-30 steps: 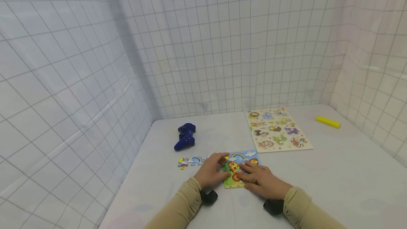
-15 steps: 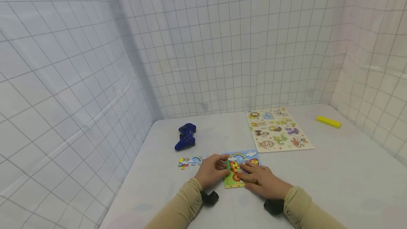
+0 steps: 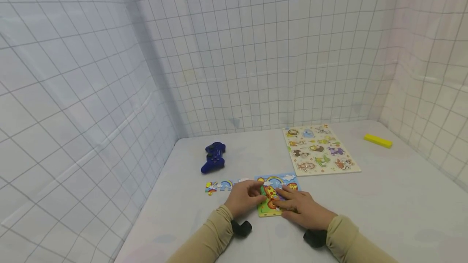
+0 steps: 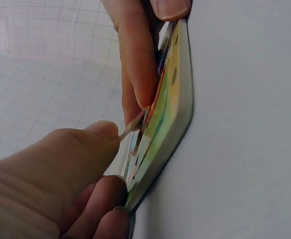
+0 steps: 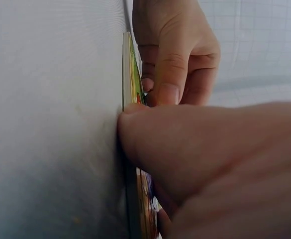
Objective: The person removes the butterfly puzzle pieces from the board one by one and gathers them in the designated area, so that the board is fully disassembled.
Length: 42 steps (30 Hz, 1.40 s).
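A small colourful puzzle board (image 3: 289, 178) with a rainbow and cartoon pictures lies on the table under both hands. My left hand (image 3: 243, 198) is at its left side and pinches a thin puzzle piece (image 4: 130, 128) between thumb and fingers. In the left wrist view, that piece stands tilted above the board's face. My right hand (image 3: 301, 207) rests on the board's right part, fingers fairly straight and spread across the pictures. Its thumb (image 5: 135, 130) touches the board's near edge. The fingers hide part of the picture.
Left of the board lie loose puzzle pieces (image 3: 226, 185), partly behind my left hand. A blue game controller (image 3: 213, 157) sits farther back. A larger animal puzzle board (image 3: 318, 149) lies at the back right, with a yellow bar (image 3: 378, 140) beyond it.
My left hand has shifted very slightly right and toward me, so more of the board's upper left corner shows. My right hand has stayed in place on the board.
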{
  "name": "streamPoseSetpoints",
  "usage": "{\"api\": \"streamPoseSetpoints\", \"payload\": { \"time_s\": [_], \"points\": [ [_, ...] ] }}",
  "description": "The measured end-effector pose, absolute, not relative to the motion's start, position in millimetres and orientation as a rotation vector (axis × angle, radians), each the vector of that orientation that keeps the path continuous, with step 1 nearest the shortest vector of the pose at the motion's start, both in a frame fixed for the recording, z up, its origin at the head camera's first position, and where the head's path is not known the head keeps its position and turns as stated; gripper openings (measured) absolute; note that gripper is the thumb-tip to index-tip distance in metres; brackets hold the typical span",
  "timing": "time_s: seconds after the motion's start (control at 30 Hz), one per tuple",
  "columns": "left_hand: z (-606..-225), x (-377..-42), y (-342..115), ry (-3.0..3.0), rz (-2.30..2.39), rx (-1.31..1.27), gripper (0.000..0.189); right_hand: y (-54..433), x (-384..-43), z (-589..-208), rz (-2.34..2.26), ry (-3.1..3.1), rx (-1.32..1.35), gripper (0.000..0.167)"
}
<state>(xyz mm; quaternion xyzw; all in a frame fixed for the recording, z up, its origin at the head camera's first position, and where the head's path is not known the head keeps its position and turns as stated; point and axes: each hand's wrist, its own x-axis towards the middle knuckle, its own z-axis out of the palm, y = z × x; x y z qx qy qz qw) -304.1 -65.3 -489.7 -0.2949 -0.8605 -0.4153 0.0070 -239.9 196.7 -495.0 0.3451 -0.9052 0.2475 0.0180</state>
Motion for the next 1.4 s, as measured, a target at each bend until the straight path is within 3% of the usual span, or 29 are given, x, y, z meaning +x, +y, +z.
{"api": "streamPoseSetpoints", "payload": {
  "time_s": [0.47,1.07,1.4],
  "points": [
    [-484.6,-297.8,-104.7,-2.641,-1.314,-0.881,0.042,192.6,-242.4,-493.2,0.756,-2.844,1.078,0.045],
    [-477.7,-300.9,-233.6,-2.648,-1.250,-0.594,0.039,195.5,-240.8,-491.4,0.807,-2.818,1.072,0.045],
    [-477.3,-304.0,-247.3,-2.842,-1.091,-0.764,0.036,200.0,-241.0,-496.3,0.828,-2.826,1.069,0.045]
  ]
}}
